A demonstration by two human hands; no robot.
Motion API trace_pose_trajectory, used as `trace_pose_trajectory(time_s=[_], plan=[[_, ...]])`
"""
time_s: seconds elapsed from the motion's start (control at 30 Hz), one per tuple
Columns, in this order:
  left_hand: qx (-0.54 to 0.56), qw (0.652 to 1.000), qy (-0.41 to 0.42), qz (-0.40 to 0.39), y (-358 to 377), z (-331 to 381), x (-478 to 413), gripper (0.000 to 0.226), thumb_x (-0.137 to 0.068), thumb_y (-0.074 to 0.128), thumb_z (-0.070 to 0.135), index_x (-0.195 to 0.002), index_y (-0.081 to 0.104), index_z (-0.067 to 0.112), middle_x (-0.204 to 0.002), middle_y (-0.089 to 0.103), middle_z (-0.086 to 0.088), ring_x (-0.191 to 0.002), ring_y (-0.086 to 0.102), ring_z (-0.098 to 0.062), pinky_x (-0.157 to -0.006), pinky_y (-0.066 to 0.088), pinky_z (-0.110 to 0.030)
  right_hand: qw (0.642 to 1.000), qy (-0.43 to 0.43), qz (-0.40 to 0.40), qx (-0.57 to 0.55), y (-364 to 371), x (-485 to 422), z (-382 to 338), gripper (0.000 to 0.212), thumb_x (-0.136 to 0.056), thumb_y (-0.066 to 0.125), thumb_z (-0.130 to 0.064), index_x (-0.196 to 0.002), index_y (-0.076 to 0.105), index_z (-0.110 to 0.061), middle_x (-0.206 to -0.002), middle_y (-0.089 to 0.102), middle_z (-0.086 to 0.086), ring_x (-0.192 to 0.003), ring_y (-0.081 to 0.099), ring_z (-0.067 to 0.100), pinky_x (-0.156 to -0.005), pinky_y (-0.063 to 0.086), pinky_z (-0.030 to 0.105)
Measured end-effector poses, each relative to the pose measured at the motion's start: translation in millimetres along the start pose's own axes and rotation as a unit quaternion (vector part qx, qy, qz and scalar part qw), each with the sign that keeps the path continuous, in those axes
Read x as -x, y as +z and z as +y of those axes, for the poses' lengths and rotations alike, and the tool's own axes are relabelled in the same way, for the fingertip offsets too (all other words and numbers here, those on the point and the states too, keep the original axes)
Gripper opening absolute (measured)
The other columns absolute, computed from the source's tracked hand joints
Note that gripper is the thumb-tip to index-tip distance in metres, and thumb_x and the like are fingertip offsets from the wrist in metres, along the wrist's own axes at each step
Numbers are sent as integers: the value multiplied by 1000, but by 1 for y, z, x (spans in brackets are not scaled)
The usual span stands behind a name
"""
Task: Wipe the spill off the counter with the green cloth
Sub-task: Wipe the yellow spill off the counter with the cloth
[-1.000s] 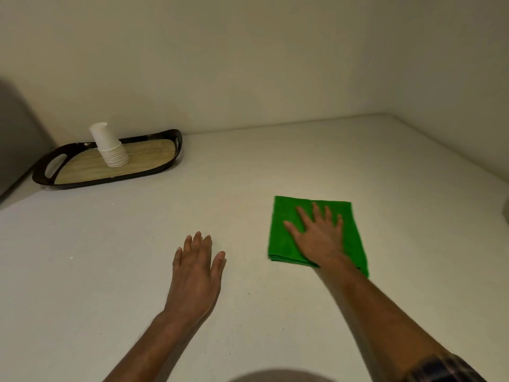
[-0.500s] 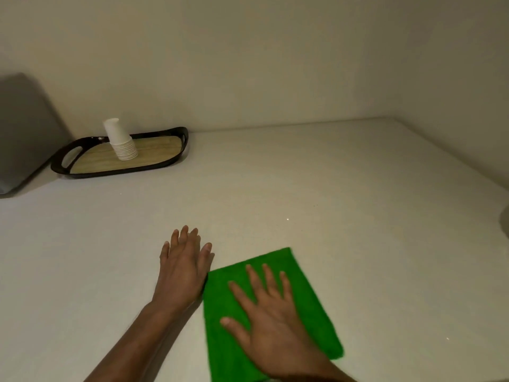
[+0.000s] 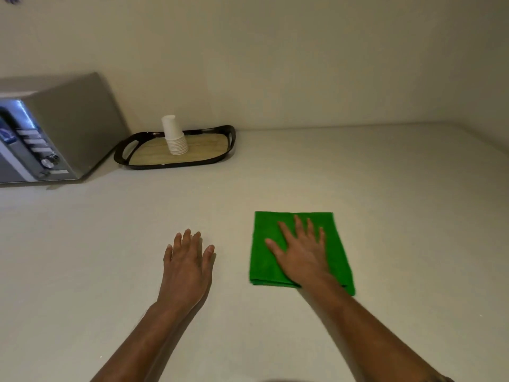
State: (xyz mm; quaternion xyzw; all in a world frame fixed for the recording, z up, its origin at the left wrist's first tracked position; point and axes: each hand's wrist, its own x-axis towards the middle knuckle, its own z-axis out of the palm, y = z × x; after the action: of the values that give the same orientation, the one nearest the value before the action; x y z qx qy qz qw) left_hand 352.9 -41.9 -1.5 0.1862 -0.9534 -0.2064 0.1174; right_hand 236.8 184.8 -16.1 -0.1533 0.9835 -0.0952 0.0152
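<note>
I am pressing my right hand (image 3: 301, 253), fingers spread flat, on the green cloth (image 3: 338, 252) mid-counter (image 3: 385, 188); my left hand (image 3: 187, 264) is lying open beside it, gripping nothing. No spill is showing, so I am risking missed patches.

Your left hand (image 3: 187, 264) and right hand (image 3: 301, 253) are bare, forearms uncovered; a dark sleeve (image 3: 440, 379) edge shows lower right.

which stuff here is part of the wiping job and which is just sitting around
In the job: green cloth, right hand pressed flat on it, counter. No spill shows.

Just there: left hand flat on the counter, black tray, stack of white cups on the tray, microwave.
</note>
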Motion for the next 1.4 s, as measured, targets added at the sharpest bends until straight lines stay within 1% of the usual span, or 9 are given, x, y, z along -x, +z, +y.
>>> trace_pose_trajectory(time_s=[0.13,0.3,0.6,0.8,0.97,1.1,1.2,1.3,1.4], plan=[[-6,1000,15,-26,1,-19,-11,61,-102,24,47,-153,32,15,-164,26,-9,-155,11,-25,-126,9,-44,1000,-8,9,1,1,56,8,88,-85,-7,-83,-157,18,-38,-169,10,9,-154,5,33,-123,-1,59],[46,997,28,-51,-4,-28,-36,72,-96,15,57,-154,31,16,-161,34,-7,-152,22,-22,-125,14,-44,997,-66,-20,-24,12,80,-57,82,-85,-6,-85,-156,5,-45,-167,-9,4,-153,-16,32,-121,-12,58],[67,995,67,-29,-3,-28,-88,60,-103,25,47,-154,30,17,-163,30,-7,-153,19,-21,-125,15,-44,997,-75,-8,-25,23,-74,-147,68,-98,18,-67,-157,20,-34,-169,8,12,-154,1,37,-121,-6,62],[20,995,70,-66,16,-27,-96,66,-99,17,54,-157,19,22,-167,18,-3,-155,9,-19,-126,2,-44,999,28,-4,-24,17,-155,-115,80,-90,11,-80,-158,15,-36,-169,4,11,-154,-3,38,-120,-9,62],[7,994,65,-86,17,-26,-97,75,-94,8,60,-158,12,23,-169,8,-1,-156,0,-17,-127,-2,-43,997,81,6,-9,6,-130,-56,81,-90,7,-80,-158,14,-37,-169,6,10,-154,0,36,-122,-3,61],[55,993,81,-62,16,-17,-97,75,-94,9,60,-158,19,21,-168,14,-3,-156,3,-17,-127,1,-42,999,30,21,-15,14,-61,-55,86,-86,-5,-83,-157,14,-38,-169,7,10,-154,-1,35,-122,-4,61],[73,992,88,-51,19,-1,-100,76,-93,10,61,-157,23,21,-167,19,-3,-156,7,-18,-126,3,-42,999,-41,7,-18,22,-39,-78,82,-89,-2,-82,-156,16,-38,-168,7,10,-154,-1,36,-121,-5,62],[67,993,86,-40,25,15,-105,75,-93,13,59,-156,25,19,-166,21,-5,-155,10,-21,-126,7,-44,996,-89,8,-27,18,-70,-88,70,-95,15,-70,-156,22,-36,-168,11,11,-154,3,38,-121,-4,63],[56,996,69,-29,36,34,-105,72,-95,16,57,-155,28,18,-165,23,-6,-155,12,-22,-126,9,-45,997,-73,-22,-21,6,-125,-77,71,-96,19,-71,-157,20,-35,-169,7,11,-154,0,38,-121,-6,63]])
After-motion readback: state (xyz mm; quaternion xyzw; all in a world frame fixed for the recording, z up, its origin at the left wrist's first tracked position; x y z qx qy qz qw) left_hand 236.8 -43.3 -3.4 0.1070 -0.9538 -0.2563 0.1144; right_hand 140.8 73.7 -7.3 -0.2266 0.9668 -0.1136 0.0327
